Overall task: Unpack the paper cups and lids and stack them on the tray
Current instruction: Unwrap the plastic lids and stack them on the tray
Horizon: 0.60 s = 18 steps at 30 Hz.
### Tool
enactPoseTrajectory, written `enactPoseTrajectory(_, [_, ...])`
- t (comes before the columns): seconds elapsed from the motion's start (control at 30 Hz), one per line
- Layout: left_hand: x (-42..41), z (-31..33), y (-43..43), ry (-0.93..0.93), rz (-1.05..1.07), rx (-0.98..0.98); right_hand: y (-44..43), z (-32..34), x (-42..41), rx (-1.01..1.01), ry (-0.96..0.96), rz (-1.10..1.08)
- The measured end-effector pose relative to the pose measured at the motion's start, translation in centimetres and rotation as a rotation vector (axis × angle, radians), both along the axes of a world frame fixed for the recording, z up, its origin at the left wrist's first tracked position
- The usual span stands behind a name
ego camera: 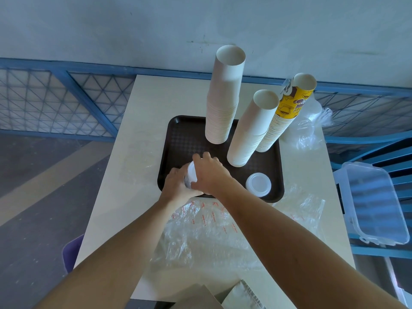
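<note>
Both hands grip a lid stack at the tray's near-left corner.

I see the fingers [201, 158] of the right hand [209, 175] curled over the lid stack [191, 175], and the left hand [176, 186] wrapped round it from the left. I cannot tell if it touches the tray [185, 134]. A loose lid pile [258, 184] sits in the tray's near-right corner. Three upright cup stacks are on the tray's far half: tall white stack [223, 97] at centre, shorter white stack [252, 130] to its right, and yellow-topped stack [281, 121] just beside that, near the tray's right edge. The tray is mid-counter [145, 108]. Crumpled printed wrap [200, 230] lies along the counter's near edge, and clear bags [307, 130] lie at its far-right corner. A clear box [376, 201] sits on a blue chair [396, 152] off the right edge.
</note>
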State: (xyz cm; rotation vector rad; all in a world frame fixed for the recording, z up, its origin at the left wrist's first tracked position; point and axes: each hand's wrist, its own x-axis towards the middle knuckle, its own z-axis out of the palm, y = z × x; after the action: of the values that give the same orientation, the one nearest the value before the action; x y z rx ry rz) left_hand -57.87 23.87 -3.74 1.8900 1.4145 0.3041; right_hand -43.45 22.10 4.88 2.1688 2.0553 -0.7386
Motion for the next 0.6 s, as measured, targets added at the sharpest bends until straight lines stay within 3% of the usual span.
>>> enactPoseTrajectory(0.6, [0.00,-0.78,0.25,0.018,-0.018,-0.026,-0.56,0.91,0.75,0.129,0.004,0.015])
